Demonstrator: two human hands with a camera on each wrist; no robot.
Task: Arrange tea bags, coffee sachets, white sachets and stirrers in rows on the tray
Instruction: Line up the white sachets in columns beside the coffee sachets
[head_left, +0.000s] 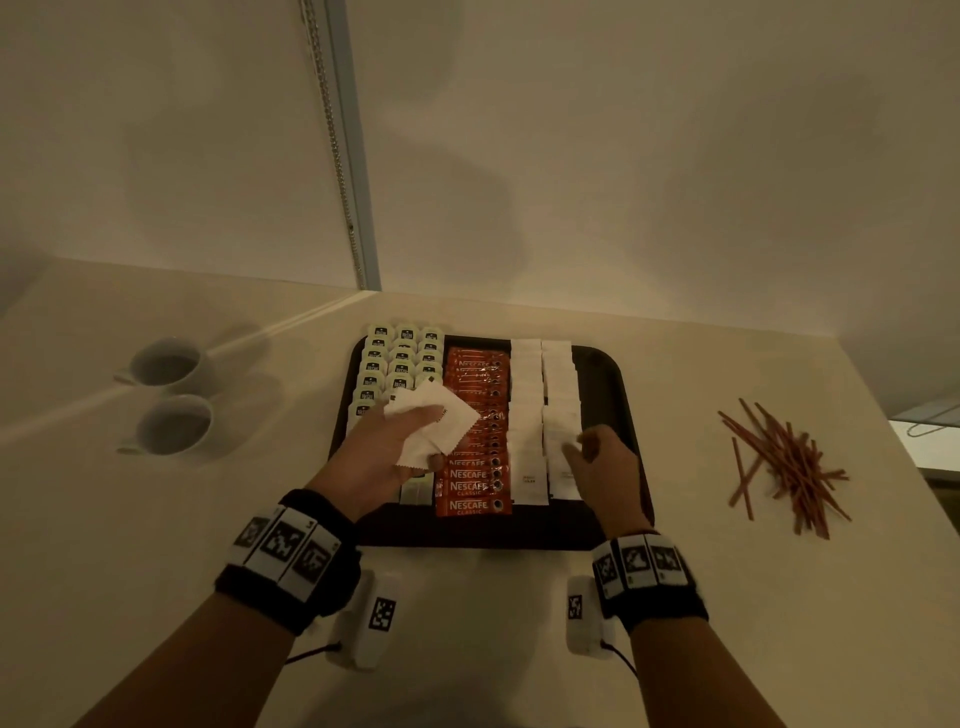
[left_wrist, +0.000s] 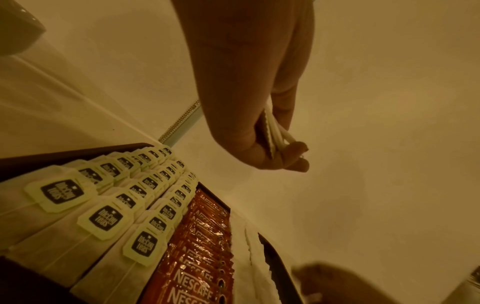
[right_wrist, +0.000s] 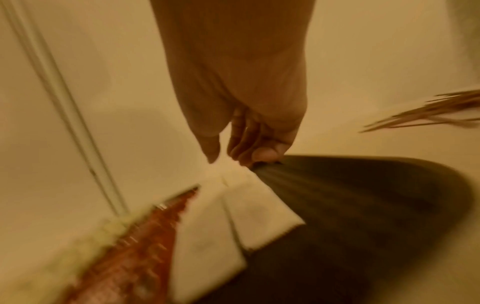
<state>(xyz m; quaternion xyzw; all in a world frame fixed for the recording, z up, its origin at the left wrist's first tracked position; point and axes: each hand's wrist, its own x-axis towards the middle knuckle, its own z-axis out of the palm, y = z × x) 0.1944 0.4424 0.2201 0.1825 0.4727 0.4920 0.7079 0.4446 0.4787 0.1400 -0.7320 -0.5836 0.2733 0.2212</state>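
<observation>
1. Currently, the white-sachet step is in hand: the left hand (head_left: 382, 457) is holding a small stack of white sachets (head_left: 436, 426) above the tray (head_left: 605, 374), with thumb and fingers clamped on the stack; the left wrist view is showing the sachet edges pinched between them.
2. The right hand (head_left: 605, 467) is hovering over the right-hand white row (head_left: 558, 395) on the tray, fingers loosely bent and slightly apart, gripping nothing that can be seen; its wrist view is blurred.
3. On the tray, tea bags (head_left: 400, 358) are filling the left side, coffee sachets (head_left: 475, 431) the middle, and two white rows are lying right of the coffee.
4. The stirrers (head_left: 789, 462) are lying in a loose pile on the counter, well right of the tray; the strip along the tray's right edge is showing bare.
5. Judged from this, the next move is calling for passing a held sachet to the right hand and overlapping it squarely onto the right-hand row; the stirrers are not yet begun.
</observation>
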